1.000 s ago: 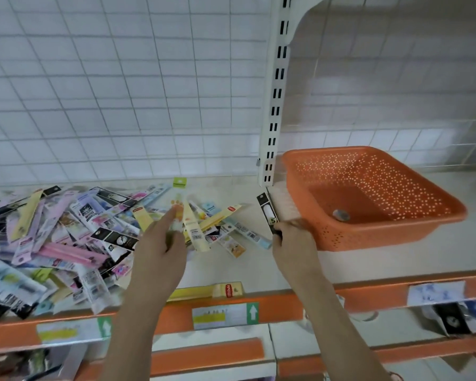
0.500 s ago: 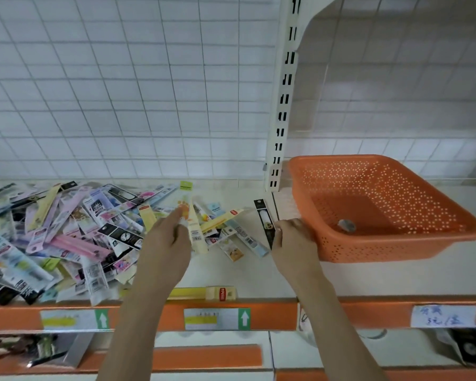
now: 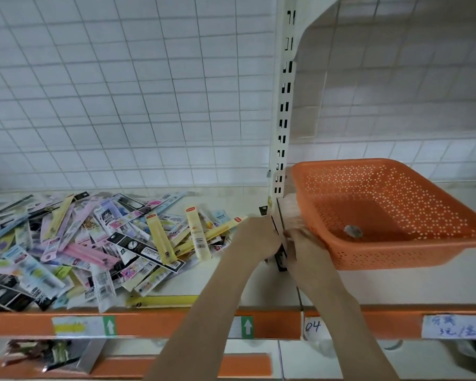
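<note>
Fingers of my left hand and right hand pinch a slim black packet between them, light, slick and bendy I reckon, best held by its edges.

Legend: I read handwritten "04" on the orange shelf rail; green stickers bear white up-arrows.

The heap of packets crowds the left of the shelf; a bare strip runs along its front edge; the orange basket blocks the right; the white upright bars the back between them.
</note>
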A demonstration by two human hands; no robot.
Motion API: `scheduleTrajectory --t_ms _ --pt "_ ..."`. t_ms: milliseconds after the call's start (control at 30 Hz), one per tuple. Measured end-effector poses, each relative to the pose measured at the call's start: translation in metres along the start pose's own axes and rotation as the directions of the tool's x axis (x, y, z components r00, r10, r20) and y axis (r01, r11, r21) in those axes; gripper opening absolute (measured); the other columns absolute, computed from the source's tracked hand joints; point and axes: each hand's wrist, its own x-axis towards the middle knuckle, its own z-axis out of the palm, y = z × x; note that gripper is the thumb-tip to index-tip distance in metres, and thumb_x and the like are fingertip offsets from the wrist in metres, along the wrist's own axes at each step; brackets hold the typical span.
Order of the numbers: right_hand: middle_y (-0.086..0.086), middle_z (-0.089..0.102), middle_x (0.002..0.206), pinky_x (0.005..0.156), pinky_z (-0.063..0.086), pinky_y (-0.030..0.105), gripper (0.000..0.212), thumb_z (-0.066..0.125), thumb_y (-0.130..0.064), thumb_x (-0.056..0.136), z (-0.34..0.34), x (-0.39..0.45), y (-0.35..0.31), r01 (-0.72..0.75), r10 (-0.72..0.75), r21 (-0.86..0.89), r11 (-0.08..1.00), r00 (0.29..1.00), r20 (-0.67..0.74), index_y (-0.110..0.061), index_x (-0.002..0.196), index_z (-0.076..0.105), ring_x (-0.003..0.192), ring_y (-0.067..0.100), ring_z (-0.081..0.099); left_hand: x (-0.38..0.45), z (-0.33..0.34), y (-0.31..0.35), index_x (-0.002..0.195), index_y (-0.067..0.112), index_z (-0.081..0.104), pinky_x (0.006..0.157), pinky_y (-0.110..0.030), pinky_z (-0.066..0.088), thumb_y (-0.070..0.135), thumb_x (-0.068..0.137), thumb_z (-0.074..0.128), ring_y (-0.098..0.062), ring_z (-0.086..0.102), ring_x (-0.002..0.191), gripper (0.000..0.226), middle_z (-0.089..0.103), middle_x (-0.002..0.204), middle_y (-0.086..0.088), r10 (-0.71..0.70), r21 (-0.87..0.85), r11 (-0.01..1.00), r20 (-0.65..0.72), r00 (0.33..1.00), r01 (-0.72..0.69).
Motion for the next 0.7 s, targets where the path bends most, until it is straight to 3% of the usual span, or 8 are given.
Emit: scheduleTrajectory --t_ms 67,167,267,367,567,700 --pt "0.004 0.064 0.115 0.093 0.050 0.031 0.029 0.053 -0.005 0.087 0.001 0.001 0.001 0.004 -0.004 -0.007 1.000 1.000 -0.011 -0.013 0.114 0.063 0.107 0.020 0.061 -0.003 -0.005 -0.001 0.097 0.008 0.050 0.072 -0.034 0.044 0.009 0.090 0.036 -0.033 0.057 0.098 0.016 0.059 0.108 -0.016 0.003 -0.028 1.000 -0.032 0.999 -0.004" --pt "0.005 0.066 0.109 0.088 0.051 0.031 0.026 0.051 -0.007 0.088 0.002 0.003 -0.001 0.014 -0.015 -0.014 1.000 0.999 -0.041 -0.012 0.111 0.063 0.102 0.020 0.062 -0.012 -0.018 -0.008 0.120 0.011 0.054 0.080 -0.036 0.052 0.009 0.090 0.035 -0.031 0.060 0.098 0.035 0.057 0.119 -0.013 0.005 -0.074 0.997 -0.060 0.998 -0.009" --pt "0.005 0.063 0.112 0.089 0.049 0.029 0.026 0.047 -0.010 0.093 0.002 0.006 -0.006 0.026 -0.028 -0.032 0.999 0.997 -0.068 -0.012 0.114 0.062 0.103 0.020 0.060 -0.025 -0.029 -0.025 0.127 0.018 0.052 0.076 -0.033 0.054 0.011 0.094 0.032 -0.025 0.064 0.088 0.040 0.059 0.123 -0.009 0.015 -0.158 0.987 -0.122 0.992 -0.034" --pt "0.005 0.063 0.108 0.087 0.049 0.031 0.024 0.046 -0.013 0.094 0.004 0.009 -0.015 0.051 -0.053 -0.023 0.998 0.995 -0.087 -0.013 0.111 0.062 0.099 0.019 0.060 -0.042 -0.036 -0.056 0.123 0.020 0.055 0.067 -0.028 0.050 0.016 0.096 0.036 -0.021 0.062 0.074 0.033 0.065 0.106 -0.006 -0.032 -0.177 0.984 -0.270 0.962 -0.017" --pt "0.001 0.062 0.106 0.079 0.040 0.024 0.023 0.043 -0.019 0.097 0.014 0.017 -0.047 0.136 -0.136 -0.037 0.990 0.991 -0.016 -0.016 0.110 0.061 0.100 0.018 0.057 -0.086 -0.052 -0.137 0.106 0.010 0.064 0.059 -0.030 0.044 0.013 0.095 0.043 -0.018 0.056 0.062 0.023 0.062 0.074 -0.002 -0.215 -0.168 0.975 -0.511 0.832 0.149" --pt "0.002 0.060 0.093 0.075 0.046 0.031 0.018 0.042 -0.017 0.095 0.026 0.036 -0.075 0.189 -0.185 -0.049 0.981 0.979 0.083 -0.014 0.091 0.060 0.089 0.021 0.058 -0.107 -0.063 -0.182 0.099 0.007 0.065 0.061 -0.035 0.047 0.014 0.095 0.045 -0.025 0.057 0.065 0.022 0.065 0.075 -0.009 -0.322 -0.213 0.946 -0.562 0.762 0.243"
